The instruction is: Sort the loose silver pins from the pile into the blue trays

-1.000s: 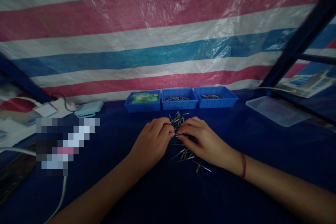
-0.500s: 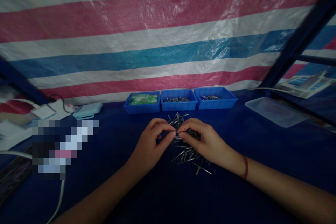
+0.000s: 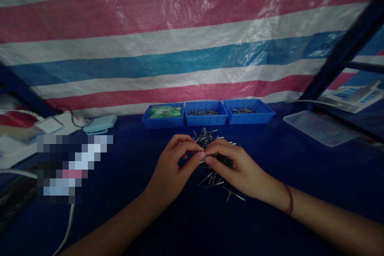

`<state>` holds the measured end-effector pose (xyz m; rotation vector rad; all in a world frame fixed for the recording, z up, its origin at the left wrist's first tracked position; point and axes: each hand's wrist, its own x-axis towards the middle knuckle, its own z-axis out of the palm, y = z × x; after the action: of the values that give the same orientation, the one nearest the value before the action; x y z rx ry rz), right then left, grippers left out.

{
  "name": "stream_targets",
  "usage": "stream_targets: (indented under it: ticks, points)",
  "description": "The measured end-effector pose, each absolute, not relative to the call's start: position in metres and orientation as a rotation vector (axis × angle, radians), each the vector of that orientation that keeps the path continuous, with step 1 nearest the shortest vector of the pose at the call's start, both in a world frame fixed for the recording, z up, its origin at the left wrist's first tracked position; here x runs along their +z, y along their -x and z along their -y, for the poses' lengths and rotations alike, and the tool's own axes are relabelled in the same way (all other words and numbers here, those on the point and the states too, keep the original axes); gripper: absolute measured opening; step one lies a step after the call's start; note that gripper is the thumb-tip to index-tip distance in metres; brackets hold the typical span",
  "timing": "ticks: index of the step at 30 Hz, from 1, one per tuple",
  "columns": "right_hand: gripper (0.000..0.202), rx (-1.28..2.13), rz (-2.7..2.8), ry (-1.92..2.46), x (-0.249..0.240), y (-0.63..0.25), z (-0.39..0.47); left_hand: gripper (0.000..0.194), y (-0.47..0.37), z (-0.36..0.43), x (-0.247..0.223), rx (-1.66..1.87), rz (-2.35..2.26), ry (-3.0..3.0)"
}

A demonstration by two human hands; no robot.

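Over a loose pile of thin metal pins that look like blind rivets (image 3: 205,137), my two hands meet fingertip to fingertip. My left hand (image 3: 174,166) is closed in a pinch of thumb and forefinger. Opposite it, my right hand (image 3: 240,166) pinches too, its fingertips touching those of the left. Whatever lies between the fingertips is too small and too covered to make out. Part of the pile is hidden behind the right hand, and several pins spread out below it on the dark blue table (image 3: 192,224).
Along the back stand three blue bins: the left bin (image 3: 147,120) with green-and-white packets, the middle bin (image 3: 207,121) and right bin (image 3: 255,119) with metal pins. A clear plastic lid (image 3: 322,128) lies right. A light blue case (image 3: 100,124) and white cable (image 3: 69,224) are left.
Both hands stay together over the pile. The right fingertips have shifted slightly against the left ones, and the small thing glimpsed between them is now covered. The view has moved a little.
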<state>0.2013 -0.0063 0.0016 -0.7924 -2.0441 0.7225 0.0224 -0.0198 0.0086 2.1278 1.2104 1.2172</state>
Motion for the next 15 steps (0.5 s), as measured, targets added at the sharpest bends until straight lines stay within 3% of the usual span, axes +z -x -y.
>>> stream_targets:
  ticks: [15]
  points:
    - [0.004, 0.677, 1.938, 0.908, 0.0020, -0.2037, 0.0061, 0.008, -0.0214, 0.0176, 0.0077, 1.171, -1.260, -2.157]
